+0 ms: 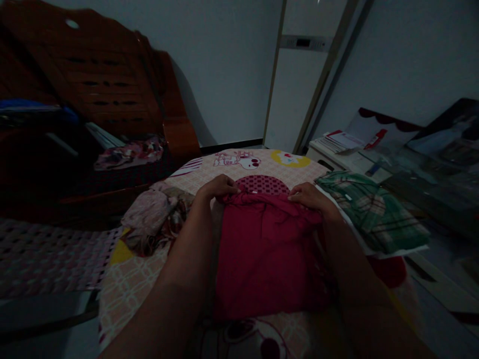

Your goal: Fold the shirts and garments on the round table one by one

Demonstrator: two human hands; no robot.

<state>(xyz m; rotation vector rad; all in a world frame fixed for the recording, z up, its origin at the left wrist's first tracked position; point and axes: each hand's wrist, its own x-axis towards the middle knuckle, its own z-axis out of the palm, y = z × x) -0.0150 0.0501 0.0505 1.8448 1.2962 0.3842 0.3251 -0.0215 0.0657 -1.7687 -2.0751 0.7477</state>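
A dark pink garment [264,254], folded into a rough rectangle, lies on a round table with a patterned tablecloth [129,289]. At the garment's far left corner, my left hand [220,187] pinches the bunched edge between thumb and fingers. My right hand [309,195] grips the same edge near its far right corner. Between the hands the far edge is gathered and wrinkled, and a small white tag shows there. Which kind of garment it is I cannot tell.
A crumpled, pale patterned cloth [149,214] lies on the table's left. Folded green plaid clothing [374,209] sits at the right edge. Beyond stand a wooden bench [105,89], a tall white air conditioner [299,85] and a low cabinet [318,147] bearing papers.
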